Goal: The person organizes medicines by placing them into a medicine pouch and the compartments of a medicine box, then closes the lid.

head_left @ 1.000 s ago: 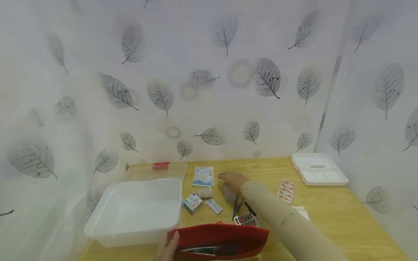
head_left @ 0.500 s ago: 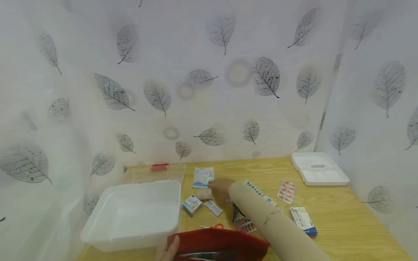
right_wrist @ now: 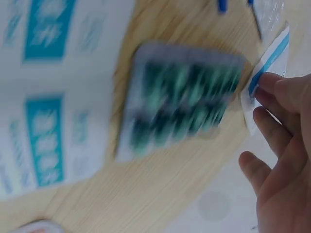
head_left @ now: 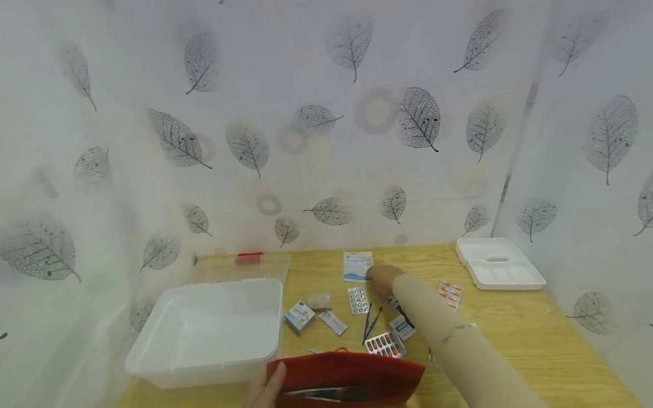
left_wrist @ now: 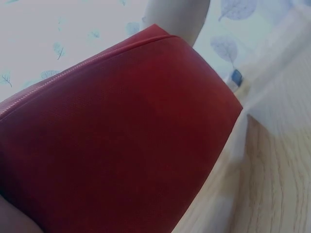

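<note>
My left hand (head_left: 266, 388) grips the left end of a red zip pouch (head_left: 347, 365), whose mouth gapes upward. Something flat shows inside it. The pouch's red side (left_wrist: 121, 126) fills most of the left wrist view. Farther back, my right hand (head_left: 384, 277) pinches the edge of a flat white-and-blue packet (head_left: 357, 265) printed "Surgical". Thumb and index meet on that packet (right_wrist: 276, 60) in the right wrist view, the other fingers spread loosely. Below this hand lie a green capsule blister pack (right_wrist: 180, 97) and a white-and-teal packet (right_wrist: 48, 97). My forearm partly covers them in the head view.
A white plastic bin (head_left: 209, 328) stands left, its clear lid (head_left: 214, 270) behind it. A white divided tray (head_left: 505, 277) sits back right. Between lie a small box (head_left: 300, 316), a silver blister pack (head_left: 358, 300), tweezers (head_left: 368, 328), red-black capsules (head_left: 386, 344) and orange capsules (head_left: 451, 293).
My right hand has reached the white-and-blue packet, taken hold of its edge and drawn it to the right. The left hand keeps its grip on the pouch, nearly still.
</note>
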{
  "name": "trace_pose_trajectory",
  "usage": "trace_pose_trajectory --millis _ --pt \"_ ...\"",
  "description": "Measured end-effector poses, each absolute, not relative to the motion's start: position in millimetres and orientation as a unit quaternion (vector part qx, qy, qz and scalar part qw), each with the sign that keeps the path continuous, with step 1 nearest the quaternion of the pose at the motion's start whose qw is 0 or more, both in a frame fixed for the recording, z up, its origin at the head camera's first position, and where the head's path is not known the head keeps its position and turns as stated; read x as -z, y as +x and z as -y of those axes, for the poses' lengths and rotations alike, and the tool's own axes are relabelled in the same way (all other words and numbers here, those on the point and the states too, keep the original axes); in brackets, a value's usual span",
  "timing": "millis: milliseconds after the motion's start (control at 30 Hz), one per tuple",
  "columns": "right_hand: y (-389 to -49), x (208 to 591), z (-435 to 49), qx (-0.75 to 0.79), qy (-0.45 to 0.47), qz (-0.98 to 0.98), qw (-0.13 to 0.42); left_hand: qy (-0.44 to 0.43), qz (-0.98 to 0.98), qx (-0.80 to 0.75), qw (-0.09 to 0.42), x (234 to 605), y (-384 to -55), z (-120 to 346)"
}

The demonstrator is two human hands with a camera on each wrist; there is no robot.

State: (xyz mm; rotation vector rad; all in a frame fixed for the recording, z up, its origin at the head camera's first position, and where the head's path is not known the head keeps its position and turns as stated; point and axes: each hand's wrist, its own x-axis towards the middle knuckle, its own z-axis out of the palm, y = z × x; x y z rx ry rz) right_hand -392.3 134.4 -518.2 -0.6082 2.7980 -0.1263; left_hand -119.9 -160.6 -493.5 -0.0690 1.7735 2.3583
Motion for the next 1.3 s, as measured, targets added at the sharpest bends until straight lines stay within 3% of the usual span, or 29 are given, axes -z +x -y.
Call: trace_pose_trajectory --millis 200,367,700,1067,1300 --pt "-389.9 507.6 -157.3 0.079 -0.161 -0.977 0.113 -0.004 -0.597 -0.796 0.093 491.2 -122.5 158.1" --pt "-388.0 509.2 -167.4 0.121 -0.051 -0.989 0.074 0.009 -0.608 -0.789 0.088 492.7 -123.8 158.3" --pt "-384.6 515.5 -155.6 0.181 0.081 -0.976 0.092 0.016 -0.601 -0.795 0.082 496.2 -122.9 158.0" --pt "-396.5 528.3 -145.7 0.190 0.080 -0.976 0.069 0.019 -0.579 -0.809 0.104 496.1 -121.2 157.1" --pt "-393.7 516.5 -144.8 0.332 0.017 -0.942 0.036 -0.003 -0.598 -0.798 0.069 497.4 -121.8 154.5"
